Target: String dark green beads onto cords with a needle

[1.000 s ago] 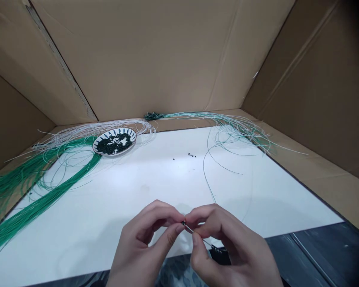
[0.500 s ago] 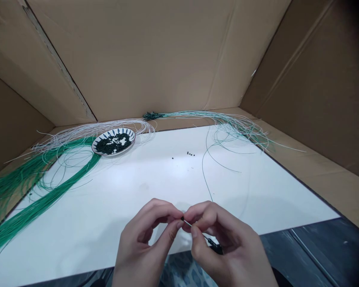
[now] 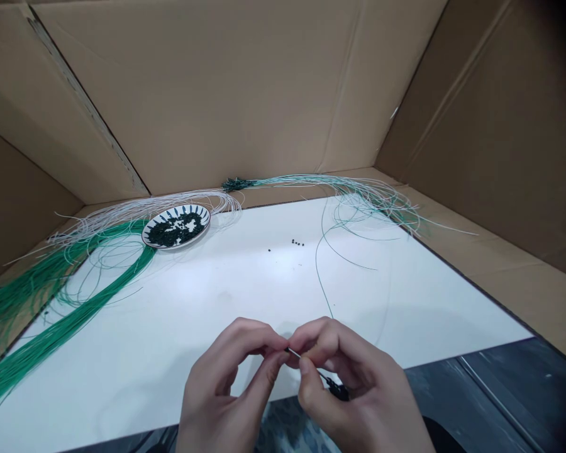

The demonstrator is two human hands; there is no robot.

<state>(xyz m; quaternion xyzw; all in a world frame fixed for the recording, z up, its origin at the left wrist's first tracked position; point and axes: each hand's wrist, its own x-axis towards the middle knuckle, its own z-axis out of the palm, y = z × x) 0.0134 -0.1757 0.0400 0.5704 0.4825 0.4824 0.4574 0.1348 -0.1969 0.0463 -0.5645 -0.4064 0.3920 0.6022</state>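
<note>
Close to the front edge of the white board, my left hand (image 3: pixel 238 371) pinches a small black bead (image 3: pixel 287 349) between thumb and forefinger. Beside it, my right hand (image 3: pixel 346 371) grips a thin pale cord (image 3: pixel 294 353) that runs up to the bead. Whether the cord passes through the bead is too small to tell. Several dark beads (image 3: pixel 336 389) hang clustered on the cord under my right fingers, partly hidden by the palm. A green strand (image 3: pixel 324 286) rises from behind my right hand onto the board.
A patterned plate (image 3: pixel 202 234) holds many dark beads. Green cords (image 3: pixel 70 321) and white cords (image 3: pixel 122 211) lie at the left. A beaded bundle (image 3: pixel 238 184) stretches along the back. Several loose beads (image 3: pixel 297 243) dot the white board (image 3: pixel 207 283); cardboard walls (image 3: pixel 245 88) enclose it.
Both hands keep their pinch almost unchanged, with only a slight shift of the fingers around the bead. The whole view has moved a little.
</note>
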